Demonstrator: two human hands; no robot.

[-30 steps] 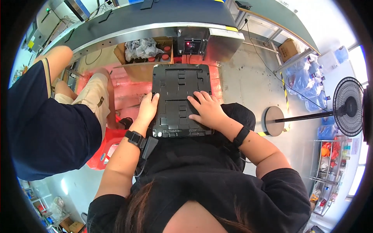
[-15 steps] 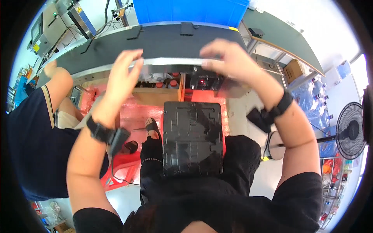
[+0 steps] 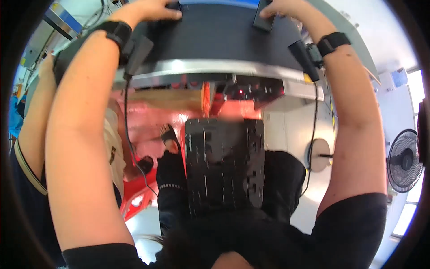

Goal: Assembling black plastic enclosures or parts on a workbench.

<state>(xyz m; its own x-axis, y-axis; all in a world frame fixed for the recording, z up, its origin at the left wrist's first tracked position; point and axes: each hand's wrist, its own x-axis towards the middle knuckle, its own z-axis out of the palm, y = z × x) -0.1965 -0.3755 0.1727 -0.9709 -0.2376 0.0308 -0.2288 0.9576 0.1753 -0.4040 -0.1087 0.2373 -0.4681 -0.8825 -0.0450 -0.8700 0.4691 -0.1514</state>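
Observation:
Both my arms reach far over a dark conveyor belt (image 3: pixel 215 38). My right hand (image 3: pixel 286 8) grips a thin black rectangular piece (image 3: pixel 263 22), tilted over the belt, with the thumb on its face. At the far left of the belt, my left hand (image 3: pixel 156 10) has its thumb and fingers around another small black piece (image 3: pixel 174 6); the upper frame edge cuts off part of the hand. A black moulded panel (image 3: pixel 224 166) with raised rectangular outlines rests on my lap. Each wrist wears a black strap with a dark device and cable.
The belt's metal edge (image 3: pixel 197 66) runs across in front of me, with a control box (image 3: pixel 253 92) showing a red light beneath it. A co-worker's arm (image 3: pixel 36 116) is at my left. A standing fan (image 3: pixel 404 160) is at right. Red material covers part of the floor.
Both hands have moved forward and outward, from above the belt's near edge to its far side. They were empty before; now black pieces are in them. My view has moved closer to the belt.

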